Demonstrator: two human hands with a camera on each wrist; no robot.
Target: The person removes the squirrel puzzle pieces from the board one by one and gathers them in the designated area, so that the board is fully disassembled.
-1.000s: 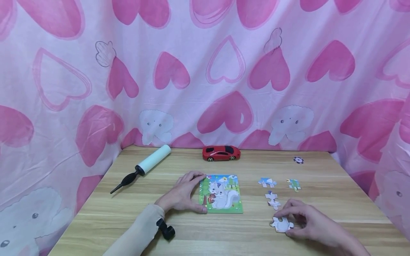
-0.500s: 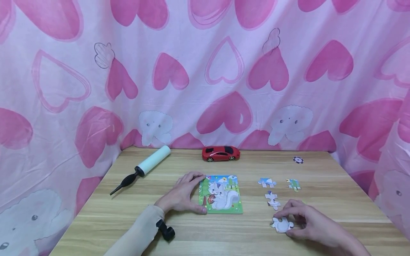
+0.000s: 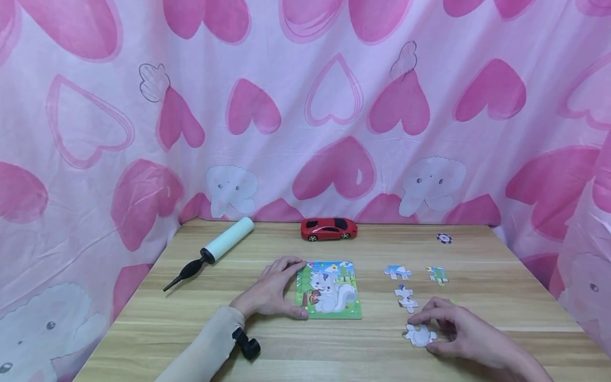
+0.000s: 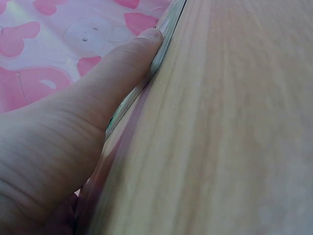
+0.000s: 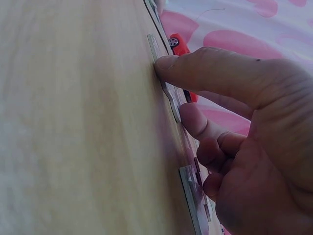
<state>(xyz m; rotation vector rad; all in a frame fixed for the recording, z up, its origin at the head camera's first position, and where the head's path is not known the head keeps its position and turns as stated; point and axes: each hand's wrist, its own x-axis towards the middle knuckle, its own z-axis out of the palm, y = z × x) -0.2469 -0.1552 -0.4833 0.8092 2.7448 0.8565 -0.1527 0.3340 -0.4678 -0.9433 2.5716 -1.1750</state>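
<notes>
My left hand holds the left side of a square squirrel puzzle lying flat on the table. Its thumb is at the lower left corner and its fingers reach the upper left corner. In the left wrist view, the thumb lies against the puzzle's edge. My right hand pinches a pale jigsaw piece between thumb and forefinger, low at the table top. Behind it lie loose pieces: a white one, a blue one and a green one.
A red toy car stands at the table's back edge. To the left lies a pale hand pump with a black nozzle. A round chip-like disc is at the back right. Pink heart-patterned cloth hangs behind the wooden table.
</notes>
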